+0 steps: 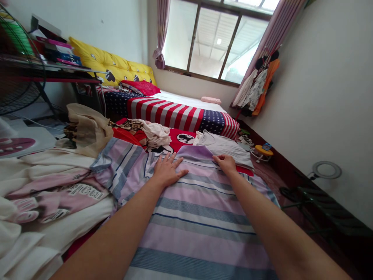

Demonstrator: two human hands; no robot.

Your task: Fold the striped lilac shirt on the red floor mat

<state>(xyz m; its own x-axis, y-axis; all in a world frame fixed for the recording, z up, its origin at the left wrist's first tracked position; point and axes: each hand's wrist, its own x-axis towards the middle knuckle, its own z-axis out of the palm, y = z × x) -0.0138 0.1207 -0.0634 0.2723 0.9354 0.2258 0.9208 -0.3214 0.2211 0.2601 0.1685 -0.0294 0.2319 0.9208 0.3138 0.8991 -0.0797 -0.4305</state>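
A striped shirt (192,217) in lilac, blue-grey and white lies spread out before me, its plain purple collar (196,152) at the far end. My left hand (167,169) rests flat on the cloth just left of the collar, fingers spread. At the collar's right corner, my right hand (225,162) is closed, thumb and fingers pinching the edge. One short sleeve reaches out to the left beyond my left hand. Just past the collar and touching my side of it lies a folded light grey garment (224,147).
Cream and pink clothes (58,194) are heaped at the left, with a sheer beige cloth (87,124) behind. A fan (17,66) stands far left. Beyond is a bed with a stars-and-stripes cover (166,112). At right are a ring light (326,170) and a yellow stool (264,151).
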